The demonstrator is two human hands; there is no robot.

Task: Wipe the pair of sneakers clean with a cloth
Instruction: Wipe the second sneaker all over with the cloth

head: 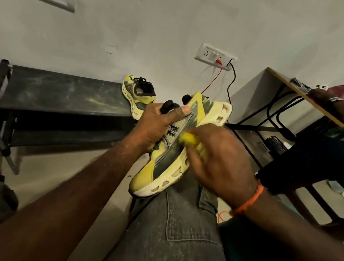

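The left hand [157, 125] grips the yellow sneaker [175, 149] at its collar, bracing it on the knee so the right hand [221, 160], fingers curled round a yellow cloth [189, 138], can rub its side (the other sneaker [138, 96] waits on the floor by the wall)

One yellow sneaker [173, 148] lies tilted on a knee; its mate [139, 96] leans against the wall.

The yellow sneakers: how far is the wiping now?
In hand: the left hand grips one yellow and grey sneaker on the lap, and the right hand rubs a yellow cloth on its side. Its white sole still looks dirty. Left: the second yellow sneaker leans on the wall, untouched.
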